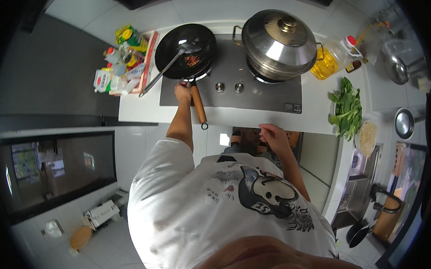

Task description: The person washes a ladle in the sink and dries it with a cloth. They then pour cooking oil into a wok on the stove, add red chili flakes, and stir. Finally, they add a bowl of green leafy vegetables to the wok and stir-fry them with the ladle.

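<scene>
My left hand (pixel 183 91) is at the near rim of a black wok (pixel 170 61), just left of its wooden handle (pixel 198 103). Its fingers are bent and partly hidden, so whether they grip anything is unclear. Chopped reddish bits (pixel 192 60) lie in the wok, and a long-handled metal turner or ladle (pixel 163 71) leans across its left rim. The wok sits on the left burner of a dark gas hob (pixel 230 62). Away from the counter edge, in front of my body, my right hand (pixel 274 136) is raised with loosely bent fingers and nothing visible in it.
A lidded steel steamer pot (pixel 279 36) stands on the right burner. Two knobs, the nearer-left one (pixel 219 87) and its neighbour (pixel 238 88), lie between. Seasoning bottles (pixel 120 66) crowd the left. Rightward are an oil jug (pixel 328 61), leafy greens (pixel 346 108), noodle-like strands (pixel 366 138) and a sink (pixel 349 201).
</scene>
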### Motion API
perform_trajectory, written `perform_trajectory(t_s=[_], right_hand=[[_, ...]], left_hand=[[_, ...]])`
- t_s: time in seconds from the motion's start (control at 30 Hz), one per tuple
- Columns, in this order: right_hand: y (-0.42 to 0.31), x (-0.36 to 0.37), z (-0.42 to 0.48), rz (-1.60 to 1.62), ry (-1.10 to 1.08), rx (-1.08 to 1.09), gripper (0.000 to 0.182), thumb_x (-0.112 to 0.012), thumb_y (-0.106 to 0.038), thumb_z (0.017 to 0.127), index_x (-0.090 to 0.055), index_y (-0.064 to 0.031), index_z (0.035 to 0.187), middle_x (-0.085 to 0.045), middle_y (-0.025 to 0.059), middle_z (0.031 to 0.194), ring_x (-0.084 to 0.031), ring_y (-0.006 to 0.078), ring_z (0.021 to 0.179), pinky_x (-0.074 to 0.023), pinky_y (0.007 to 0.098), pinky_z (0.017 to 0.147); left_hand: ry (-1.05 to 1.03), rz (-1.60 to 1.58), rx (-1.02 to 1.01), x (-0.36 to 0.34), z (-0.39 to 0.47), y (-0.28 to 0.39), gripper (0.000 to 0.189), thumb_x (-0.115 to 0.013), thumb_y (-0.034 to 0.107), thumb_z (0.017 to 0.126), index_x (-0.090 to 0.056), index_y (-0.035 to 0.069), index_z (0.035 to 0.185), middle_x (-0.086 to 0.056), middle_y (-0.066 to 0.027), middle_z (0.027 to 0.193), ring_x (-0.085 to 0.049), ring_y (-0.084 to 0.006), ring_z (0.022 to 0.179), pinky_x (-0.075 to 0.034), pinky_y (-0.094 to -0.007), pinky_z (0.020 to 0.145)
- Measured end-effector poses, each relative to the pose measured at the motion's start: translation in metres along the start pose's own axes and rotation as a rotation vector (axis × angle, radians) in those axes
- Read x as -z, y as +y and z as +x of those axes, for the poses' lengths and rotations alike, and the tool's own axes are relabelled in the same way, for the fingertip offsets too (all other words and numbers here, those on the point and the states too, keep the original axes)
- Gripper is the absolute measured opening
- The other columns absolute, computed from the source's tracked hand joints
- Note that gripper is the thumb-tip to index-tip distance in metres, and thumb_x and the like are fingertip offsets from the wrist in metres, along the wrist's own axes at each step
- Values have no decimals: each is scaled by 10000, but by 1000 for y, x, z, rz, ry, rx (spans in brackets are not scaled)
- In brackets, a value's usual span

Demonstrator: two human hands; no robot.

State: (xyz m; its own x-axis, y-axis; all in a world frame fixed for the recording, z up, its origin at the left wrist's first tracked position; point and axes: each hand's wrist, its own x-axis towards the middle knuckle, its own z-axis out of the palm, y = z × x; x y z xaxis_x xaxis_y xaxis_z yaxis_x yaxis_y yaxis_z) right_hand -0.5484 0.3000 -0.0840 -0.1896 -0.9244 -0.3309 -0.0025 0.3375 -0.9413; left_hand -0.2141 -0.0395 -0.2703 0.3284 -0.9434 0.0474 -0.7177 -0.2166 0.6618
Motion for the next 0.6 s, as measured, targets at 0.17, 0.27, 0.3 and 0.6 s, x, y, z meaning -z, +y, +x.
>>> perform_trajectory(t_s=[0.17,0.27,0.3,0.6], right_hand=[[20,20,-22,-21,100,-50,215,-562,-98,966,-685,-4,1116,-677,78,824,-642,124,672,-538,261,637],[32,30,-32,48,86,-91,223,-562,-112,973,-684,-11,1131,-678,79,834,-642,124,687,-537,260,650],[30,33,-34,61,71,-81,224,-561,-113,976,-683,-13,1136,-679,79,840,-643,124,695,-537,259,655],[34,98,-53,104,-8,-37,231,-543,-97,992,-665,-8,1166,-675,78,889,-641,124,759,-536,250,702]], left_hand=[[167,223,-39,-3,-16,17,152,-742,208,816,-676,72,804,-675,-125,886,-655,-330,841,-528,-458,769],[-15,-15,45,18,-23,9,149,-740,197,820,-677,62,811,-691,-122,818,-668,-298,748,-533,-419,713],[39,-38,-46,29,-34,2,159,-744,181,822,-663,45,823,-690,-113,764,-654,-251,670,-528,-374,667],[449,-305,-438,156,-191,173,100,-613,36,919,-576,2,1006,-603,-113,983,-590,-211,843,-498,-306,748]])
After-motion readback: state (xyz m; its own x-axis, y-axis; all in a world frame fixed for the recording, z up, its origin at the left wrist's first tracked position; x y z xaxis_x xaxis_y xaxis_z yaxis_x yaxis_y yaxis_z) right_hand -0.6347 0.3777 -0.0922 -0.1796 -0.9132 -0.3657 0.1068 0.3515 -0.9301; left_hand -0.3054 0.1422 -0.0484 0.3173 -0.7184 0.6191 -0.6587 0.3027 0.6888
